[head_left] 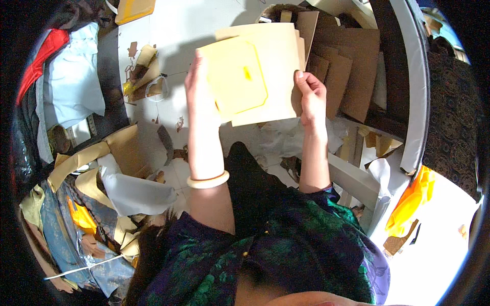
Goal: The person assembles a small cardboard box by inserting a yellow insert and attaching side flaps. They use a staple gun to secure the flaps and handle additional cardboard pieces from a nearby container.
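Note:
Up in front of me I hold a small stack of pale cardboard sheets [282, 76]. On its left part lies a yellowish sheet [229, 76], marked with a bright yellow line with cut corners and a small yellow patch. My left hand [198, 84] is closed on the left edge, its thumb pointing up along the side and its other fingers mostly hidden behind. At the right edge, my right hand [311, 97] grips the stack between thumb and curled fingers. Several layers show stepped at the stack's upper right.
Brown cardboard sheets [352, 71] lean in a pile at the right. Scraps and bags [97, 229] heap at lower left, near a white bag [135, 194]. Cardboard offcuts [148, 71] litter the pale floor [168, 30]. A white rail [352, 176] stands by my right forearm.

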